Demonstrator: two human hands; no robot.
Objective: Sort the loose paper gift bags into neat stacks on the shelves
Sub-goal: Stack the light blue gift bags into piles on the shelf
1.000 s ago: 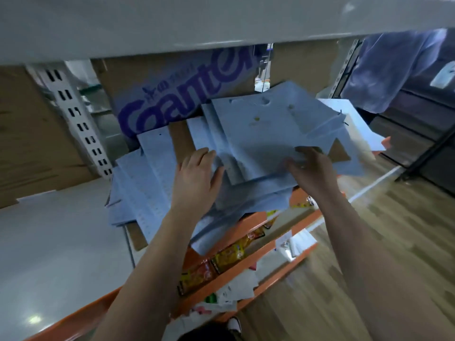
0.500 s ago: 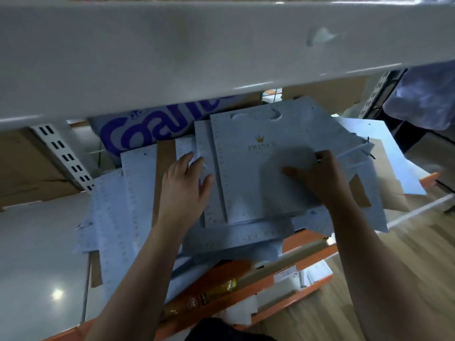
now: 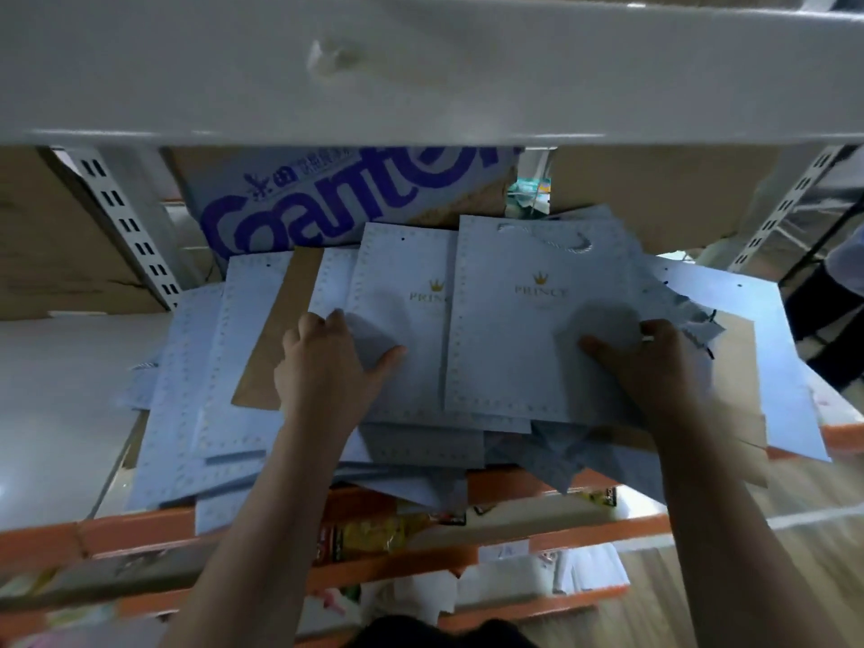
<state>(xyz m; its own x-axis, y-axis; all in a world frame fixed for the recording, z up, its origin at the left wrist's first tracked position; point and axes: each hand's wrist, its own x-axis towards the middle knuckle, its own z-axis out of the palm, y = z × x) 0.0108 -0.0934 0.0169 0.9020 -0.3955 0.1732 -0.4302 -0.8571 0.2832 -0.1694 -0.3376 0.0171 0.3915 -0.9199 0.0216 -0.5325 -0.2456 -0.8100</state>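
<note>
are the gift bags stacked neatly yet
No, the light blue gift bags lie fanned at odd angles, some overhanging the orange shelf beam.

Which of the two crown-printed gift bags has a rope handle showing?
The top bag under the right hand; a white cord lies across its upper edge. The left bag shows only a hole.

The top bag (image 3: pixel 537 329) — pale blue, gold crown, rope handle — lies on a loose heap of gift bags (image 3: pixel 187 413). The right hand (image 3: pixel 650 362) grips its right edge, thumb on its face. Just left of it the left hand (image 3: pixel 327 367) pinches a second bag (image 3: pixel 406 320); behind it stands a lettered box (image 3: pixel 327 203).
</note>
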